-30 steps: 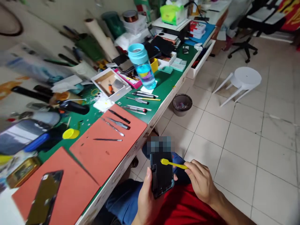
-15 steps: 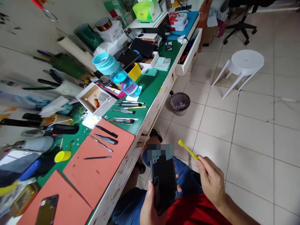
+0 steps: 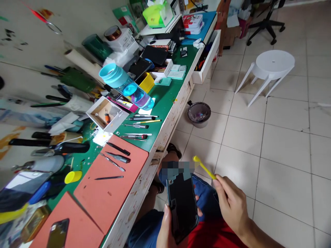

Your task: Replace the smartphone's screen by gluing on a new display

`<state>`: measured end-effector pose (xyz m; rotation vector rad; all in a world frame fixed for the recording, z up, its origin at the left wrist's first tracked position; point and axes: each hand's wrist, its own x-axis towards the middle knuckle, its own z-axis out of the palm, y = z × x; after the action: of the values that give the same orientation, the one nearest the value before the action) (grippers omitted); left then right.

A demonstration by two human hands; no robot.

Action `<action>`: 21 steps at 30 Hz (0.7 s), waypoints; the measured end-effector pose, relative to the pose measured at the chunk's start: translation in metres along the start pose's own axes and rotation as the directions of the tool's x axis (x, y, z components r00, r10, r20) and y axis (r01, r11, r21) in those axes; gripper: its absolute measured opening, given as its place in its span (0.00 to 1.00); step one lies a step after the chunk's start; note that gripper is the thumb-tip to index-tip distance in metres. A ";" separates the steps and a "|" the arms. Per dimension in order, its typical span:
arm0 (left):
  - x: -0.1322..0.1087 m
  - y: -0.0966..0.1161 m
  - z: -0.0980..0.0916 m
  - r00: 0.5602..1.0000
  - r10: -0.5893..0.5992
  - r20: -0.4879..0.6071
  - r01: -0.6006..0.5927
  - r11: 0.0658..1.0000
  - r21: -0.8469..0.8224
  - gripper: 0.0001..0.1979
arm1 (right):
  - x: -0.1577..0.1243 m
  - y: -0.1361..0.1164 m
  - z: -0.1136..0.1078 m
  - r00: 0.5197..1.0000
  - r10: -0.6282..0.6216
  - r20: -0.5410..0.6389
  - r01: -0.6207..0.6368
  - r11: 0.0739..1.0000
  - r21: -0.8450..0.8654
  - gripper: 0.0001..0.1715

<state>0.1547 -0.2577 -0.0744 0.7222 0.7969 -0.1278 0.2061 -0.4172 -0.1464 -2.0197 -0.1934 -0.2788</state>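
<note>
Head view: a slim yellow tool with a widened head [image 3: 204,167] is lifted clear of a flat, black, rectangular phone-like part [image 3: 183,206]. A second ago, I saw that head over the dark face; now it stands apart, off the far right corner, a shift I read as a break in contact work. I see the right hand [image 3: 232,199] with its grip closed on the tool's handle, pinched between thumb and fingers. The left hand [image 3: 165,229] has its grip wrapped around the phone-like part, thumb along the left edge, fingertips showing at the right.

The part is held above a blue denim lap [image 3: 144,225], off the near edge of the green tabletop [image 3: 165,103], face tilted up toward my camera. From here its face looks smooth and mostly black, with greyish patches toward the far end, a small stepped shape along the left side and a thin bluish rim. Pixelation hides the far end. I cannot tell whether any dust or residue remains.
</note>
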 end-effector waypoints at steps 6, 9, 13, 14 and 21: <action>0.001 -0.005 0.001 0.999 -0.023 -0.026 0.022 0.999 -0.039 0.26 | -0.001 0.001 0.000 1.000 0.017 -0.001 -0.017 1.000 -0.008 0.12; 0.002 -0.006 0.000 0.999 -0.035 -0.008 0.034 0.999 -0.042 0.26 | -0.001 0.002 -0.001 0.999 -0.043 0.033 0.043 0.999 0.000 0.13; 0.003 -0.007 -0.004 1.000 -0.027 0.014 0.027 0.999 -0.037 0.26 | 0.001 0.001 -0.001 1.000 0.001 -0.012 -0.002 0.999 -0.037 0.13; 0.003 -0.007 -0.004 1.000 -0.027 0.010 0.028 0.999 -0.037 0.26 | 0.002 0.001 -0.001 0.999 0.013 -0.029 -0.014 0.999 -0.037 0.13; 0.007 -0.008 -0.001 0.999 -0.012 -0.043 0.009 0.998 -0.057 0.25 | 0.002 0.002 -0.004 0.997 0.068 -0.026 -0.070 0.995 -0.066 0.10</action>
<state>0.1559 -0.2624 -0.0839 0.6692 0.8424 -0.0988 0.2076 -0.4218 -0.1455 -2.0840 -0.1001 -0.2688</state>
